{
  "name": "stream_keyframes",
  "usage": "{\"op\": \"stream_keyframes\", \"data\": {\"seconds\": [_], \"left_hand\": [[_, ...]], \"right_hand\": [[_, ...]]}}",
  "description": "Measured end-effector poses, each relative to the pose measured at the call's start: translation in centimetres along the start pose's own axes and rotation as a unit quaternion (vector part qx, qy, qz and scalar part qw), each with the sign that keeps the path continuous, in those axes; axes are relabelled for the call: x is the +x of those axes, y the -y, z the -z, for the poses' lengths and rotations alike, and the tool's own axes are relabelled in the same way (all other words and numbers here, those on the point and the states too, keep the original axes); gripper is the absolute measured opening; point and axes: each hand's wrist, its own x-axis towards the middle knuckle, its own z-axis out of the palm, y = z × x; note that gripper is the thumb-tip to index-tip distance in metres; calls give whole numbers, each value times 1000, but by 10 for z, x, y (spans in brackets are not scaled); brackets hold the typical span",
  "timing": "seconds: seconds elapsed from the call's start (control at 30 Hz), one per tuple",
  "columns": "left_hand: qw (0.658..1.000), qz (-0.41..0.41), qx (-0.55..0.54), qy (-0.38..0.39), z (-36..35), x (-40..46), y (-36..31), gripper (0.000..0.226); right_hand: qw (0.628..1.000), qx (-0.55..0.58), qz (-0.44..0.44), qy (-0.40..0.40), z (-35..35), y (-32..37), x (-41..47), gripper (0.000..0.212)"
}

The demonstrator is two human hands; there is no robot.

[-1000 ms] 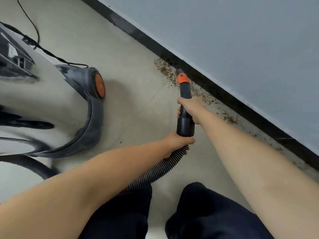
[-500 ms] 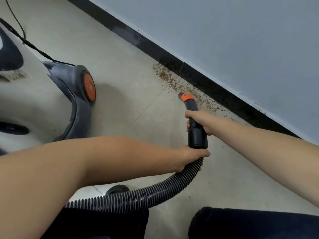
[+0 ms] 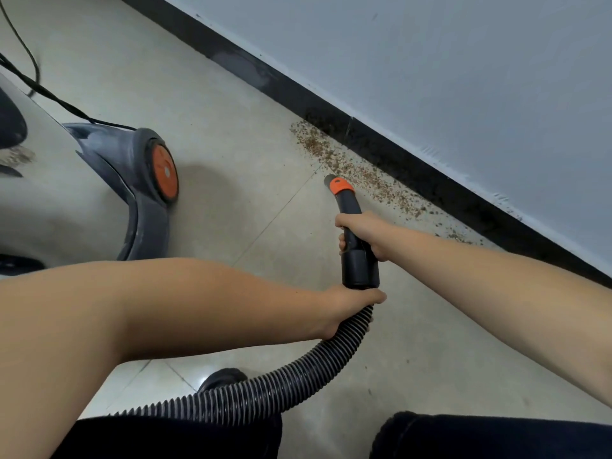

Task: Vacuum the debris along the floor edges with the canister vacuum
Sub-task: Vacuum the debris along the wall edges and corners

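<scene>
Head view, looking down at a pale tiled floor [image 3: 231, 104] that meets a grey wall [image 3: 463, 61] along a black skirting [image 3: 414, 167]. Two bare hands hold a black nozzle [image 3: 356, 240] with an orange collar near its tip. Its long axis runs from the near end up and slightly left, the open tip pointing at the skirting and resting at the edge of the debris [image 3: 361, 175], a brown crumb trail lying along the skirting and thinning out to the right. The right hand [image 3: 362, 235] has its grip closed around the middle of the nozzle. The left hand [image 3: 347, 309] has its grip closed around the hose [image 3: 265, 389] just below the nozzle's wide end. The ribbed hose curves down and left across dark trousers [image 3: 496, 438]. At left stands the vacuum [image 3: 49, 200], silver body on a grey base with an orange-centred wheel, a black cable [image 3: 43, 91] trailing behind it. No readable writing shows anywhere
</scene>
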Motion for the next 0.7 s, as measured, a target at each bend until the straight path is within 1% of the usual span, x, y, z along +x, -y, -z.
{"op": "stream_keyframes", "data": {"seconds": [0.27,0.5,0.63,0.7], "left_hand": [[998,-13,-43,-34,28,3,-14,22],[994,-28,-51,-95,50,7,-12,25],[996,-18,-56,-73,51,3,-9,26],[998,-9,-35,-54,45,2,-7,25]], "right_hand": [[1000,-21,22,7,-27,29,15,15],[998,-36,37,29,-56,40,24,13],[999,-26,34,26,-56,35,20,13],[1000,-5,27,11,-47,27,17,14]]}}
